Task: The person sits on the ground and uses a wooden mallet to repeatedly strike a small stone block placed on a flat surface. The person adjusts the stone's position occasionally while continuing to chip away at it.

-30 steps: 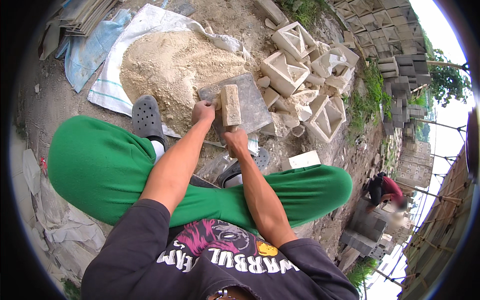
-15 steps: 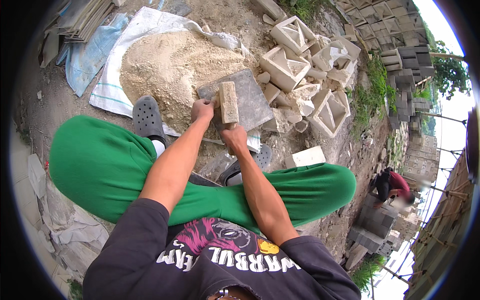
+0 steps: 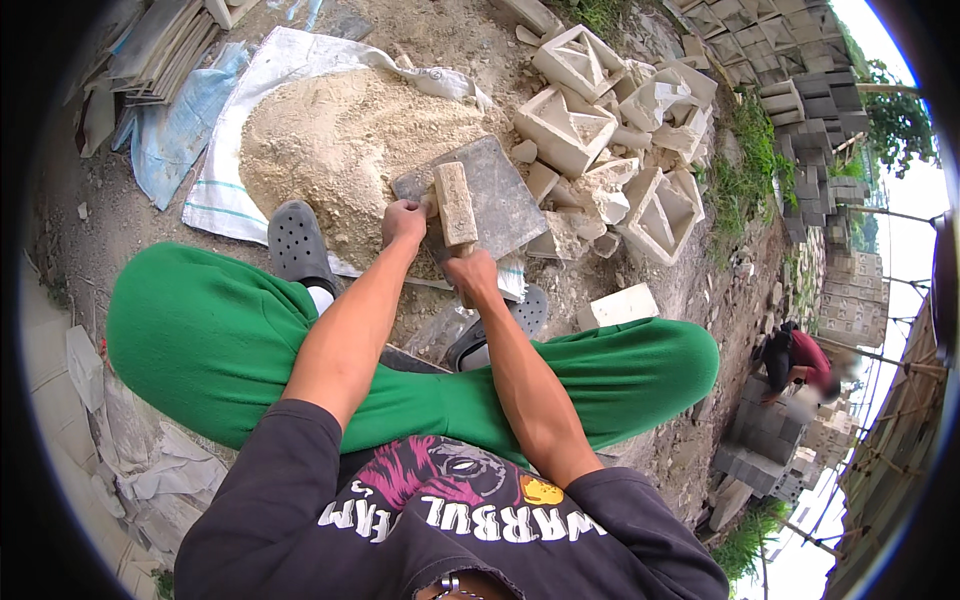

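Observation:
My right hand (image 3: pixel 472 274) is wrapped round the handle of a mallet with a block-shaped, dust-covered head (image 3: pixel 456 204). The head hangs over a dark grey square slab (image 3: pixel 505 200). Just left of it, my left hand (image 3: pixel 403 224) pinches a small pale chunk (image 3: pixel 429 204) at the slab's near-left side, partly hidden by the fingers and the mallet head. Beyond my left hand, a heap of crushed beige rubble (image 3: pixel 315 135) covers a white woven sack (image 3: pixel 215 190).
Broken pale vent blocks (image 3: pixel 570 130) lie piled right of the slab. A loose pale block (image 3: pixel 618 306) sits beside my right knee. Boards (image 3: pixel 165 50) and a blue sheet (image 3: pixel 185 130) are at far left. A person (image 3: pixel 795 360) bends over grey blocks (image 3: pixel 765 425) at right.
Both hands keep nearly the same place, with the mallet head still over the slab. The view has shifted slightly. The person at right has moved a little.

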A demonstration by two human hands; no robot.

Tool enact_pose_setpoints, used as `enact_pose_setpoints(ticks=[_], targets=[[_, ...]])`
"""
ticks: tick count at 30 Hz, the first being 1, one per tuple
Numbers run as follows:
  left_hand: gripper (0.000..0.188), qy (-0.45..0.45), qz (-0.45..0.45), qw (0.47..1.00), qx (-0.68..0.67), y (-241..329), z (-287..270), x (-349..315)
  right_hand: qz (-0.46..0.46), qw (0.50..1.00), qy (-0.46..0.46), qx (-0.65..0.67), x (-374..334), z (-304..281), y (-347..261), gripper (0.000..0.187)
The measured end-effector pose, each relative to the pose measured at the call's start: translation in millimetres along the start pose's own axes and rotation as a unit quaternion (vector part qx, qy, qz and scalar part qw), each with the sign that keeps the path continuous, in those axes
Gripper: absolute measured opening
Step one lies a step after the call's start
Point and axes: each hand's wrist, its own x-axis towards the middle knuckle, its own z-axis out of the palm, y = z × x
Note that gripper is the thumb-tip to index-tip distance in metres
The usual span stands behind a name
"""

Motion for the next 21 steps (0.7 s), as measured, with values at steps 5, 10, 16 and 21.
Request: enact_pose_setpoints(ticks=[5, 10, 16, 21], targets=[[0.029, 0.017, 0.015, 1.0, 0.008, -21, 2, 21, -0.006, 0.984, -0.002, 0.179, -34, -44, -53, 0.031], [0.031, -0.014, 0.049, 0.998, -0.033, -20, 1, 21, -0.06, 0.976, 0.074, 0.198, -22, -42, -45, 0.032], [0.034, -0.001, 0.035, 0.999, -0.011, -11, 9, 19, 0.062, 0.992, -0.034, 0.1, -6, -26, -15, 0.04], [0.033, -0.009, 0.023, 1.0, -0.013, -33, 10, 47, -0.052, 0.98, 0.026, 0.192, -18, -43, -49, 0.032]])
